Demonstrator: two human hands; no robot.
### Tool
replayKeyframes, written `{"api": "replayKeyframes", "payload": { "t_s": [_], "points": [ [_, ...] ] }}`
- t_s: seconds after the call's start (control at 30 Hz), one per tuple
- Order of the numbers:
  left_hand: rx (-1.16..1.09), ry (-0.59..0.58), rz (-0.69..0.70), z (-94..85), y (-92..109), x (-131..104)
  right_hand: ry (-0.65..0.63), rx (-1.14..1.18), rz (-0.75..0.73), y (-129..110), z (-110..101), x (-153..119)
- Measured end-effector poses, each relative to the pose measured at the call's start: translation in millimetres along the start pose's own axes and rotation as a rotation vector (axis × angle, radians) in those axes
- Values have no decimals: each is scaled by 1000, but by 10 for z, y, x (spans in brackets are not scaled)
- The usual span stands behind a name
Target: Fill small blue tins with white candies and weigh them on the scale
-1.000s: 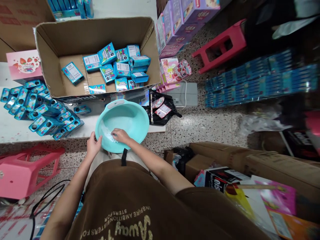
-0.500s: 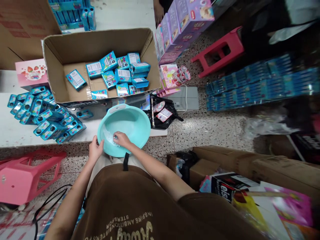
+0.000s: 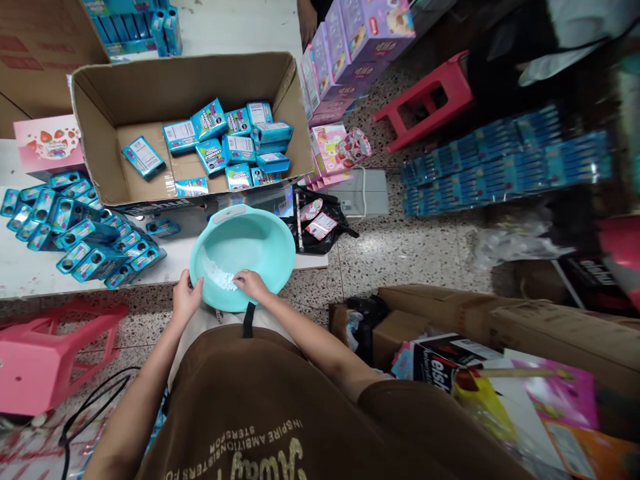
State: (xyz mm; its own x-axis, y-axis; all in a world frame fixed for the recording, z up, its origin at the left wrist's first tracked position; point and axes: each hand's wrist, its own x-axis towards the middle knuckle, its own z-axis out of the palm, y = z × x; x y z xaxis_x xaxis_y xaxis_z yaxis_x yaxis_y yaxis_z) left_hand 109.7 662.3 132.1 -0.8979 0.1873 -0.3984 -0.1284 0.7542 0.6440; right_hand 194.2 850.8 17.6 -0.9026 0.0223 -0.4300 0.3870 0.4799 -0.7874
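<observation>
A turquoise plastic basin (image 3: 265, 243) rests against my lap, tilted toward me at the table's front edge. My left hand (image 3: 188, 297) is closed on its left rim, thumb on the near side. Inside the basin, small white pieces (image 3: 223, 277) lie in a loose pile at the lower left. My right hand (image 3: 251, 285) reaches in over the near rim, its fingers pinched together at the right side of that pile. What sits between those fingertips is too small to make out.
Beyond the basin, an open cardboard box (image 3: 147, 193) holds several blue packets (image 3: 211, 157). Blue boxes (image 3: 90, 233) are grouped on the white table (image 3: 30, 277) at left. Purple cartons (image 3: 345, 53) are stacked behind, near another person's hand (image 3: 307, 23). Pink stools (image 3: 37, 367) flank the table.
My right hand has shifted slightly right and down within the basin, and more of the white pile shows. My left hand keeps its hold on the rim. The whole view has shifted slightly.
</observation>
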Motion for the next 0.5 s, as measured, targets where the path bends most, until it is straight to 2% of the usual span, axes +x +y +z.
{"api": "replayKeyframes", "payload": {
  "t_s": [0.1, 0.2, 0.33, 0.5],
  "points": [
    [-21, -4, 8, 11, -9, -4, 19, -59, -66, -17, 45, -26],
    [-15, -4, 10, 17, -15, -13, 48, -170, -228, -50, 63, -19],
    [6, 4, 16, 18, -30, -19, -22, -271, -441, -119, 92, 94],
    [22, 14, 31, 17, -31, -30, -103, -324, -460, -74, 13, 166]
  ]
}}
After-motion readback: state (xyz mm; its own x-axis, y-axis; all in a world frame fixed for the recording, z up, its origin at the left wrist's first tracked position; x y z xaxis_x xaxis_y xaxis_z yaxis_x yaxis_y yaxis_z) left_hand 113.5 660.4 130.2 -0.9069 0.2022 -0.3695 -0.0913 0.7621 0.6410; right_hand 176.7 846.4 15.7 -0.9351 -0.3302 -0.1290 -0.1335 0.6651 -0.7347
